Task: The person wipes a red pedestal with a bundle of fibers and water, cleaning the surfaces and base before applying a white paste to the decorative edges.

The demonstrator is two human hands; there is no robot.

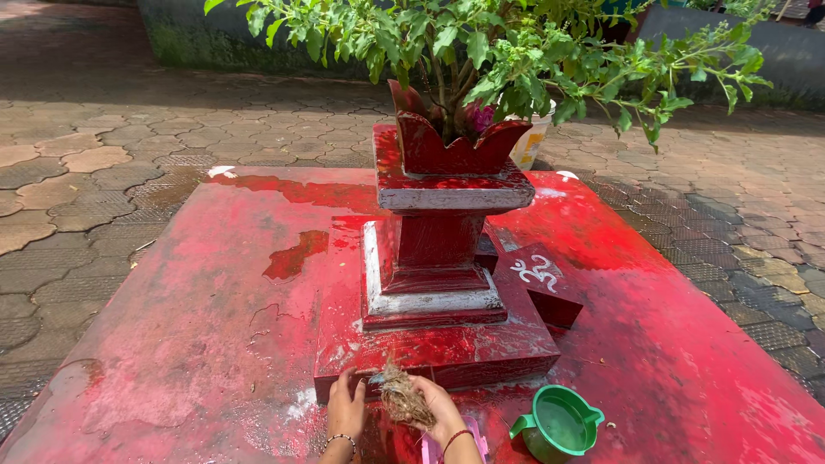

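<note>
The right hand [440, 411] has its grip clamped on a wad of coarse brown fibre scrubber [404, 399], pressed against the front edge of the red pedestal base [430, 348]. The left hand [346, 408] lies flat and open just beside it. The wad looks light, springy and loosely matted, so it is probably best bunched whole in the palm. A green jug [560, 425] sits near, outward of the grip.

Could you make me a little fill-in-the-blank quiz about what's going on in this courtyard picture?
1. The right hand holds a clump of dry brown ____ against the pedestal's base.
2. The left hand rests flat on the ____-painted platform.
3. The mug near the right hand is coloured ____.
4. A leafy ____ grows from the top of the pedestal.

Missing words: fibre; red; green; plant
</note>
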